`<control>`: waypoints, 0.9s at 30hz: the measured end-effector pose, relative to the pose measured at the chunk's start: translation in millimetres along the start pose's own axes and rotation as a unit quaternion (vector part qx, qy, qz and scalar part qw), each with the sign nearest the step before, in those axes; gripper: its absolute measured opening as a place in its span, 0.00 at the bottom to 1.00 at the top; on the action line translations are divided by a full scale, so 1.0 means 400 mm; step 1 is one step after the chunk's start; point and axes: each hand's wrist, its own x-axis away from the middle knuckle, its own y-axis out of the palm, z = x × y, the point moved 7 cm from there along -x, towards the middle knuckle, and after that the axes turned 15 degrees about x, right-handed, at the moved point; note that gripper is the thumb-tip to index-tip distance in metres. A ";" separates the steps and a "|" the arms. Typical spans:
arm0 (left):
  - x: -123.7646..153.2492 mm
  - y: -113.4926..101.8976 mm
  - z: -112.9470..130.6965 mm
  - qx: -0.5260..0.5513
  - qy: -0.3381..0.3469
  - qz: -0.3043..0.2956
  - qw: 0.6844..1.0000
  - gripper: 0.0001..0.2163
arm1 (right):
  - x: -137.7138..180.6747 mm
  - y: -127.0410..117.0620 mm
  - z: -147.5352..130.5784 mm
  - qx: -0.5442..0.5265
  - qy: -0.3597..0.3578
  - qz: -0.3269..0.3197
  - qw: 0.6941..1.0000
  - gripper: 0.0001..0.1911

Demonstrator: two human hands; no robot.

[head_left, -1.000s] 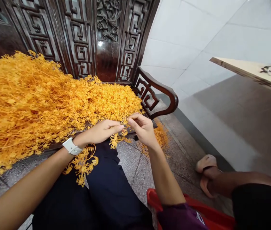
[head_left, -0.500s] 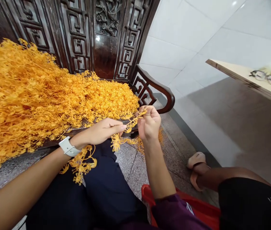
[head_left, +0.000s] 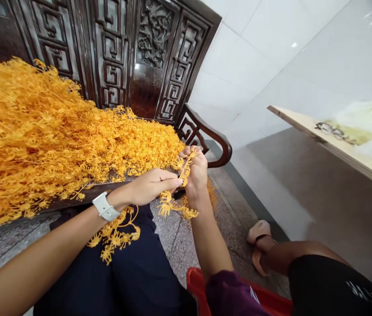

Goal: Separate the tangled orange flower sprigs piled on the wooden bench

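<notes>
Between my hands runs a yellow-orange plastic flower sprig (head_left: 185, 174) with small spidery blossoms. My left hand (head_left: 151, 186), a pale watch strap on its wrist, pinches the sprig between thumb and fingers. My right hand (head_left: 196, 170) is closed around the sprig's upper end, its fingertips partly hidden. Loose blossoms (head_left: 169, 205) dangle below the left fingertips. More yellow blossoms (head_left: 116, 235) hang under my left wrist, over my dark trousers. Left of my hands, a large heap of the same yellow sprigs (head_left: 57, 140) covers the bench seat.
The carved dark wooden bench (head_left: 149, 83) has a curved armrest (head_left: 218, 142) just beyond my right hand. A wooden board (head_left: 304, 123) holding glasses (head_left: 332, 130) juts in at right. Another person's leg (head_left: 304, 252) and a red plastic object (head_left: 197, 285) are low at right.
The sprig between my hands has tilted more upright, and my hands sit closer together. Both keep their hold. The whole view has shifted slightly.
</notes>
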 end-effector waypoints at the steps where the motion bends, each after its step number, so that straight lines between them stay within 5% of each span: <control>1: -0.003 -0.004 -0.001 -0.001 0.003 0.004 1.000 0.21 | -0.005 0.002 0.004 -0.005 -0.001 -0.001 1.000 0.14; 5: 0.003 0.002 0.012 -0.027 0.022 0.013 0.999 0.21 | -0.048 -0.023 0.032 0.011 0.010 0.018 1.000 0.15; 10: 0.050 0.101 0.037 -0.021 0.021 -0.113 0.993 0.22 | -0.136 -0.157 0.045 0.052 0.018 0.099 0.994 0.19; 13: 0.052 0.047 0.023 -0.032 0.020 -0.033 0.999 0.21 | -0.117 -0.215 0.025 0.080 0.039 0.078 0.993 0.16; 15: 0.050 -0.045 -0.005 -0.015 0.019 0.070 0.997 0.21 | -0.057 -0.196 -0.014 0.109 0.032 -0.045 0.993 0.08; 17: 0.061 -0.149 -0.048 0.000 0.001 0.179 0.984 0.21 | 0.047 -0.125 -0.075 0.130 -0.016 -0.265 0.955 0.01; 20: 0.088 -0.251 -0.120 0.043 -0.058 0.272 0.960 0.21 | 0.229 -0.019 -0.182 0.067 -0.107 -0.545 0.829 0.09; 22: 0.098 -0.269 -0.153 0.075 -0.086 0.283 0.952 0.21 | 0.292 0.035 -0.254 -0.011 -0.204 -0.634 0.746 0.17; 23: 0.099 -0.268 -0.161 0.081 -0.092 0.282 0.952 0.21 | 0.274 0.056 -0.279 -0.028 -0.244 -0.606 0.756 0.17; 24: 0.098 -0.261 -0.165 0.082 -0.095 0.278 0.953 0.21 | 0.228 0.074 -0.293 -0.027 -0.268 -0.539 0.798 0.15; 27: 0.087 -0.226 -0.160 0.065 -0.091 0.256 0.960 0.21 | 0.035 0.077 -0.263 0.060 -0.179 -0.243 0.951 0.09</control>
